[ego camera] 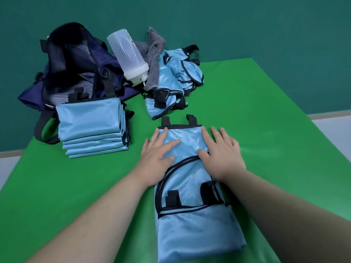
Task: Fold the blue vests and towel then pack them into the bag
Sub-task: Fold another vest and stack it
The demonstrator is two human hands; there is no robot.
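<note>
Fingers (173, 142) of your left hand (157, 150) lie straight and flat on the vest (190, 215), gripping nothing. Your right hand (223, 151) does the same, its fingers spread across the vest's right edge and onto the desk (275, 141). The vest is folded into a long strip running away from you, with two black straps poking out at its far end. To its left sits a stack (89, 120) of folded vests, perhaps four, though the edges blur together. Just behind the stack the bag (76, 59) gapes open. A bottle (127, 54) leans against the bag, cap end down. The towel (152, 54) lies crumpled beside a heap (178, 76) of unfolded vests, beyond your hands.
</note>
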